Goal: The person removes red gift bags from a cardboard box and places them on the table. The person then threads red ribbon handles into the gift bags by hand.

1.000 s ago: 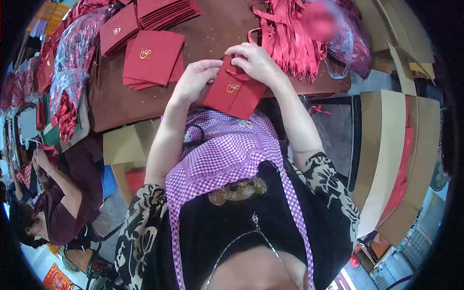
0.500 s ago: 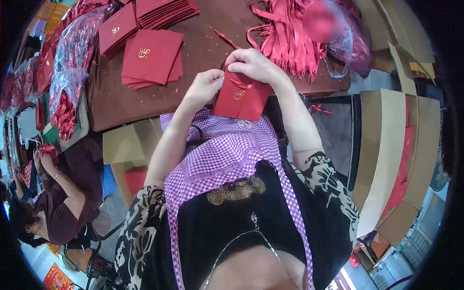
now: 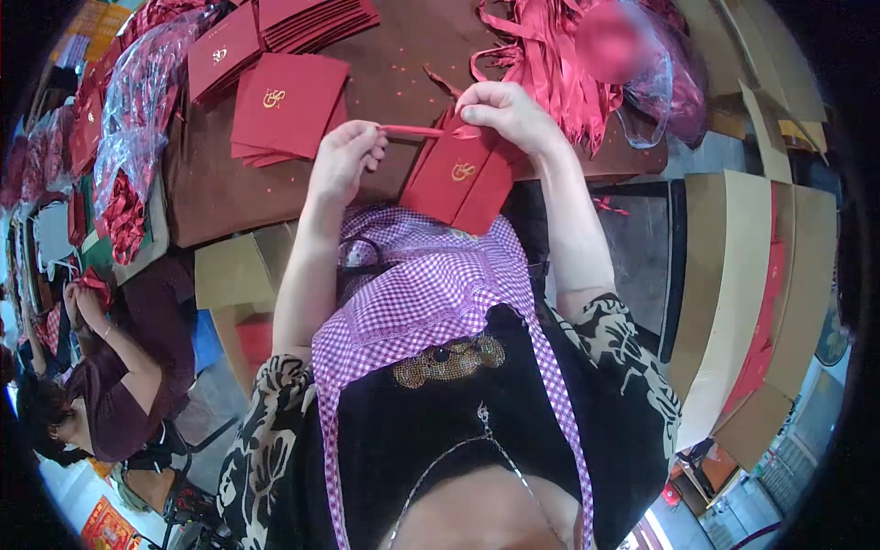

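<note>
A red paper gift bag (image 3: 463,179) with a gold emblem rests against the table's near edge, over a few more red bags beneath it. My left hand (image 3: 348,158) pinches a red ribbon (image 3: 411,130) and holds it taut to the left of the bag's top. At the bag's upper right corner, my right hand (image 3: 507,115) is closed, thumb against finger, gripping the bag's top edge by the ribbon. Whether it also holds the ribbon is hidden by the fingers.
On the brown table (image 3: 206,206) lie a small pile of red bags (image 3: 289,96) and a bigger stack (image 3: 316,27). Bundled red ribbons (image 3: 550,73) lie at right. Cardboard boxes (image 3: 706,302) stand right. A co-worker (image 3: 119,385) sits at left.
My left hand has moved left, away from the bag, drawing the ribbon out straight. The bag has tilted a little, and my right hand has shifted slightly right.
</note>
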The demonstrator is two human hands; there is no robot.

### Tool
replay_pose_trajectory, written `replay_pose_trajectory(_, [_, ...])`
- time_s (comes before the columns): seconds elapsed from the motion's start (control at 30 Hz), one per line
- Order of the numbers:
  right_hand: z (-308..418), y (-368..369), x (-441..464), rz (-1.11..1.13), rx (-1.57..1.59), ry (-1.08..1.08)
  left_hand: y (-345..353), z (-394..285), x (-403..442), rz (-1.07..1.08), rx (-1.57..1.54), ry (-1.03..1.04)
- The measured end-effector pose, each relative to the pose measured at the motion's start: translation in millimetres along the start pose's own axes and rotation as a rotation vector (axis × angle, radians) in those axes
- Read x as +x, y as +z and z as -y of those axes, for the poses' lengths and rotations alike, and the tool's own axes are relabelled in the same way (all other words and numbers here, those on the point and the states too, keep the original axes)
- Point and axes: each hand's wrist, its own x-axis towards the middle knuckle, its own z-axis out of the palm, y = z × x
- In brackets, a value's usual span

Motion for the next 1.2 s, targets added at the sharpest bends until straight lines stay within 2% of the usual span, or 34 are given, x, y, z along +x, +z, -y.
replay_pose_trajectory(0.1, [-1, -5, 2, -0.011, 0.019, 0.040, 9, -5, -5, -0.042, -0.019, -0.010])
replay_pose_trajectory(0.17, [-5, -3, 8, -0.056, 0.056, 0.018, 29, -7, -9, -0.244, 0.330, 0.129])
replay_pose_trajectory(0.2, [-7, -2, 10, -0.056, 0.052, 0.016, 33, -4, -10, -0.335, 0.678, 0.485])
replay_pose_trajectory(0.27, [-11, 0, 13, -0.077, 0.037, 0.048, 37, -1, -19, -0.379, 0.894, 0.848])
replay_pose_trajectory(0.33, [-13, 3, 16, -0.080, 0.031, 0.040, 42, 2, -25, -0.215, 0.953, 0.912])
replay_pose_trajectory(0.37, [-15, 5, 18, -0.091, 0.042, 0.027, 45, 5, -29, -0.135, 0.921, 0.824])
replay_pose_trajectory(0.4, [-15, 6, 19, -0.102, 0.053, 0.013, 41, 17, -24, -0.120, 0.997, 0.886])
replay_pose_trajectory(0.5, [-2, 10, 24, -0.086, -0.126, 0.004, 38, 29, -23, -0.121, 1.020, 0.782])
replay_pose_trajectory(0.53, [0, 12, 25, -0.069, -0.190, -0.013, 36, 29, -23, -0.121, 0.995, 0.682])
replay_pose_trajectory(0.57, [-11, 11, 34, -0.131, -0.186, -0.090, 34, 29, -24, -0.122, 0.969, 0.579])
replay_pose_trajectory(0.6, [-14, 7, 45, -0.189, -0.284, -0.026, 32, 29, -24, -0.123, 0.969, 0.575])
replay_pose_trajectory(0.67, [-11, 7, 63, -0.328, -0.558, -0.119, 30, 27, -21, -0.107, 0.934, 0.556])
replay_pose_trajectory(0.7, [-13, 9, 73, -0.328, -0.557, -0.122, 30, 25, -21, -0.096, 0.985, 0.589])
replay_pose_trajectory(0.77, [-21, 14, 88, -0.325, -0.861, -0.085, 29, 24, -18, -0.074, 0.962, 0.562])
replay_pose_trajectory(0.8, [-19, 13, 92, -0.324, -0.858, -0.089, 28, 22, -18, -0.055, 0.939, 0.532])
replay_pose_trajectory(0.87, [-17, 11, 98, -0.143, -1.007, -0.146, 27, 19, -19, -0.065, 0.888, 0.479])
replay_pose_trajectory(0.93, [-17, 11, 100, -0.139, -0.978, -0.169, 27, 14, -21, -0.069, 0.833, 0.422])
replay_pose_trajectory(1.03, [-4, 2, 91, -0.296, -0.347, -0.195, 23, 9, -19, -0.055, 0.799, 0.269])
replay_pose_trajectory(1.07, [5, 2, 87, -0.323, 0.034, -0.213, 22, 10, -17, -0.057, 0.797, 0.265])
replay_pose_trajectory(1.13, [33, -1, 61, -0.296, 0.480, -0.208, 18, 12, -10, -0.082, 0.592, 0.123])
replay_pose_trajectory(1.2, [49, 0, 35, -0.287, 0.365, -0.208, 15, 14, -2, -0.092, 0.546, 0.106])
